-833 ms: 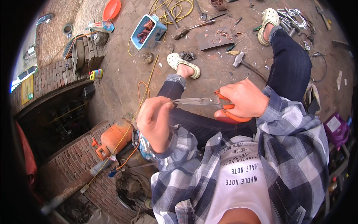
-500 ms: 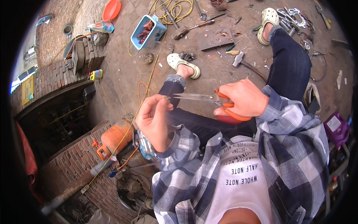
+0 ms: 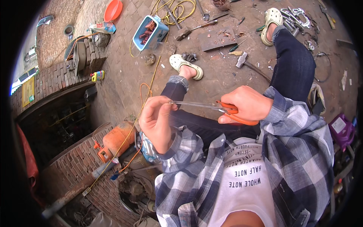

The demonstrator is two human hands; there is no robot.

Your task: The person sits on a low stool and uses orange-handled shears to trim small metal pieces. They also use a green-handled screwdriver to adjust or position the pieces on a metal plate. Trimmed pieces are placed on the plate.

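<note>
My right hand is closed round the orange handles of a pair of scissors. Their long metal blades point left and look nearly edge-on. At the blade tips, the thumb and forefinger of my left hand are pinched together on a tiny thing, too small to name. The tips appear to touch it or lie right beside it. Both hands are held above my legs, over the dirt floor.
A blue bin of reddish-brown scraps stands ahead, near a hammer and a dark metal plate. An orange gas cylinder lies at the left. Yellow hose coils at the far side. Metal parts lie far right.
The scissors have turned edge-on and their tips have come to the pinched fingers of my left hand. My right hand has tilted and shifted slightly; my left hand has barely moved.
</note>
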